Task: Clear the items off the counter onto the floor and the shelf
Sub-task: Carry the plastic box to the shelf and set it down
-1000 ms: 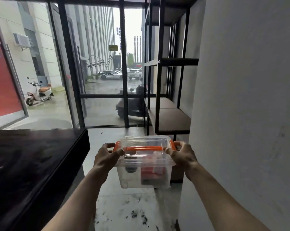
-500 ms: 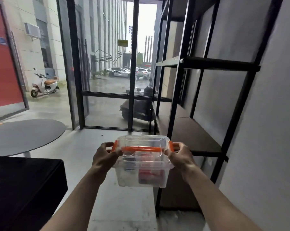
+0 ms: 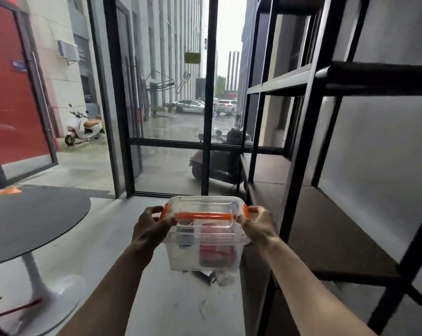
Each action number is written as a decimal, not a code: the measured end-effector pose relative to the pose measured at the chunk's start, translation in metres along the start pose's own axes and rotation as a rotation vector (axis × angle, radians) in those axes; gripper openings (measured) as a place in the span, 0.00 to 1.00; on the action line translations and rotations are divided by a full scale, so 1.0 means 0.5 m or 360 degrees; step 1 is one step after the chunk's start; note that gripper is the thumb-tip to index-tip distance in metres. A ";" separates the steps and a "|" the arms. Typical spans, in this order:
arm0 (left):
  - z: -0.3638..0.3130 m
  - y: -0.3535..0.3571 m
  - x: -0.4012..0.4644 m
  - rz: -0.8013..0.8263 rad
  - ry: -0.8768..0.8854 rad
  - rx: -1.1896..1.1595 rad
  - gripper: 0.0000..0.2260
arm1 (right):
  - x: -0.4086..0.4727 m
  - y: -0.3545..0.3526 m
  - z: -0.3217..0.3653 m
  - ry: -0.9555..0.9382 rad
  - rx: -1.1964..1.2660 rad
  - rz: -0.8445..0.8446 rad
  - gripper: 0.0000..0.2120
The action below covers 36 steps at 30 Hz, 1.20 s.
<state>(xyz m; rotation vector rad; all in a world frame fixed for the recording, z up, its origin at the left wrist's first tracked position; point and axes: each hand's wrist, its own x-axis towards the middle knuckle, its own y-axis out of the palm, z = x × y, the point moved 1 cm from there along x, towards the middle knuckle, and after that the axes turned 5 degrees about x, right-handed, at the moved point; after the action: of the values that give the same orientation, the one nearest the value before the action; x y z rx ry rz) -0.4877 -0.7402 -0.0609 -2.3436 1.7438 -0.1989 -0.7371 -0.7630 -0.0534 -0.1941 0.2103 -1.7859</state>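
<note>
1. A black shelf [image 3: 338, 229] stands to the right of the hands, its low board bare.
2. A clear box [image 3: 205, 235] with orange clips hangs in the air between both hands, above the floor [image 3: 122, 260].
3. The left hand [image 3: 151, 226] and right hand [image 3: 259, 225] are each closed on a box end.
4. Stiff, smooth and seemingly light, the box is best gripped under its rim.
</note>
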 end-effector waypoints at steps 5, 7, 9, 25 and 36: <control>-0.044 0.072 0.258 -0.0041 -0.0064 0.0017 0.44 | 0.306 0.067 0.009 0.0011 0.0059 0.0092 0.22; -0.060 0.094 0.355 -0.0044 -0.0073 0.0023 0.43 | 0.407 0.085 0.024 0.0032 0.0071 0.0091 0.22; -0.070 0.115 0.443 -0.0043 -0.0065 0.0020 0.41 | 0.493 0.105 0.035 0.0041 0.0086 0.0102 0.22; -0.096 0.387 1.226 0.0367 0.0124 0.0053 0.32 | 1.128 0.224 0.013 0.0178 0.0087 -0.0412 0.19; -0.148 0.842 1.444 0.1127 0.0255 0.0144 0.24 | 1.276 0.001 -0.121 0.0480 0.0266 -0.0968 0.20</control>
<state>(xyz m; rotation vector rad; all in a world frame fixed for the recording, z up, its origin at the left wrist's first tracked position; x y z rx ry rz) -0.6864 -1.5541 -0.1078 -1.5508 2.4482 -0.3371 -0.8927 -1.3831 -0.1007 0.1528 0.2304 -2.4255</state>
